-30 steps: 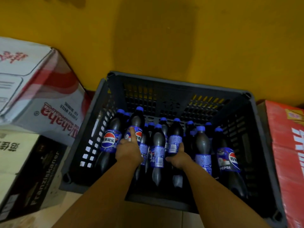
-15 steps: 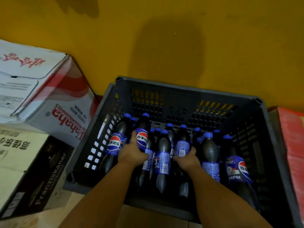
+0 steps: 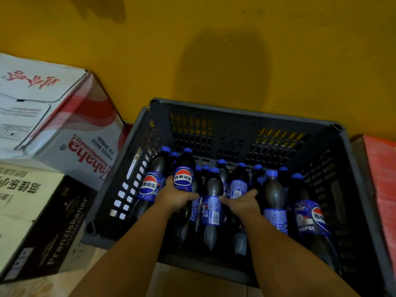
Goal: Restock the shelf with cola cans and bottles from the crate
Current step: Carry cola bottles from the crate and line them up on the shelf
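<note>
The crate's (image 3: 242, 108) near right corner runs off the bottom edge, and the red carton (image 3: 381, 179) beside its right wall is cut by the right edge. The left hand (image 3: 174, 197) covers the lower body of the bottle (image 3: 183, 171) it grips. Behind the right hand (image 3: 242, 202), the fingers and the bottle they close on are hidden among dark bottles, and the back-row labels are too small to read.

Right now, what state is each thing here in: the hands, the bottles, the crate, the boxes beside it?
Left hand: closed around a bottle.
Right hand: gripping another bottle.
Other bottles: capped, full of dark cola, standing or leaning in the crate.
Crate: open-topped, partly filled.
White box: top flap lifted at one edge.
Black box: looks shut.
Red box: mostly out of frame, cannot tell.
</note>
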{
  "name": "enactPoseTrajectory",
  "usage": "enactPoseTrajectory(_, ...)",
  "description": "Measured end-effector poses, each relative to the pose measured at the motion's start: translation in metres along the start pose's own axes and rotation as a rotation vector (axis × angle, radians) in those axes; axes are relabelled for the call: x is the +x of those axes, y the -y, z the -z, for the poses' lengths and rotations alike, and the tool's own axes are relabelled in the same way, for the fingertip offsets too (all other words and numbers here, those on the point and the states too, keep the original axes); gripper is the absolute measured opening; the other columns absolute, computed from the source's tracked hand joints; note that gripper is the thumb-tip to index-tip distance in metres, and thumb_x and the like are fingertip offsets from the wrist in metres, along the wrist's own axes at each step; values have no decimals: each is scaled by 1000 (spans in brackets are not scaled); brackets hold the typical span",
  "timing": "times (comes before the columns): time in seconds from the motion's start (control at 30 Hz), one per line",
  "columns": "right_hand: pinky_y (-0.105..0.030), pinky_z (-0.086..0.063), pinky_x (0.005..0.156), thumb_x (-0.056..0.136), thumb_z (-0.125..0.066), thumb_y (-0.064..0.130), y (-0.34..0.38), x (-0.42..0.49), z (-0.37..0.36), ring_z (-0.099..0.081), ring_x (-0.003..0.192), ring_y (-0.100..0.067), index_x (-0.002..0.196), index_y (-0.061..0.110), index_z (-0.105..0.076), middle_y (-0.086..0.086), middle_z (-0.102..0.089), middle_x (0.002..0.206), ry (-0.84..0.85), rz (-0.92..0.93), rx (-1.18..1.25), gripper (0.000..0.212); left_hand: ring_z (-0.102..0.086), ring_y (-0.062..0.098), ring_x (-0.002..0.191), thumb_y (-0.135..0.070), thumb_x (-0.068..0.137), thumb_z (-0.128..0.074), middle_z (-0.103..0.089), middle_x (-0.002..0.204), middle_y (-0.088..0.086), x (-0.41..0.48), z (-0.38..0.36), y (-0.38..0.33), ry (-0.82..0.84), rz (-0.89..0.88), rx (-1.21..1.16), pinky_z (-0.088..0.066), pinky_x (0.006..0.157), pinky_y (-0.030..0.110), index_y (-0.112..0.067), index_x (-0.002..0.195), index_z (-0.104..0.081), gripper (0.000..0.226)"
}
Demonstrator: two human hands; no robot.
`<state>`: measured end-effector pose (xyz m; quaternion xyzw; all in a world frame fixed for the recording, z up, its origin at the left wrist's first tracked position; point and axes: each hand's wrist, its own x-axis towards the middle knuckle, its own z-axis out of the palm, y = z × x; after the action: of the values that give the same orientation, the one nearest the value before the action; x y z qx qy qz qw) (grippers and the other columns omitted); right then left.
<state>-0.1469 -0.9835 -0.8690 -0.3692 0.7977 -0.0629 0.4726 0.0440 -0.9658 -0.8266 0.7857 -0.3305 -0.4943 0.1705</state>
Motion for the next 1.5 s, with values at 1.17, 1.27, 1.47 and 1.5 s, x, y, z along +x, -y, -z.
enactPoseTrajectory(1.17,-35,-54,62,31,-82,18,206,-428,259,-64,62,-30,104,1,-59,-19,-66,77,570,34,906,78,-60,26,70,-7,41,-60,-65,81,13,-394,254,-242,312,-81,-765,-50,62,29,-11,102,-57,61)
enactPoseTrajectory(1.27,-39,-54,67,56,-74,16,230,-479,273,-65,76,-29,123,17,-47,-15,-66,93,469,200,847,72,-61,24,79,-18,41,-71,-64,96,14,-437,284,-262,196,-204,-665,-51,70,34,-13,109,-54,70)
enactPoseTrajectory(1.47,-44,-53,80,44,-81,19,266,-553,291,-61,100,-30,138,31,-32,-12,-59,117,380,498,625,107,-59,14,87,-11,57,-87,-56,103,0,-507,337,-276,-114,-444,-403,-50,74,25,-22,113,-37,76)
enactPoseTrajectory(1.5,-42,-54,77,41,-83,22,271,-563,294,-62,99,-29,139,32,-31,-12,-60,116,402,545,606,111,-58,14,90,-15,58,-88,-54,104,-3,-517,344,-275,-200,-458,-330,-50,77,27,-25,116,-34,80)
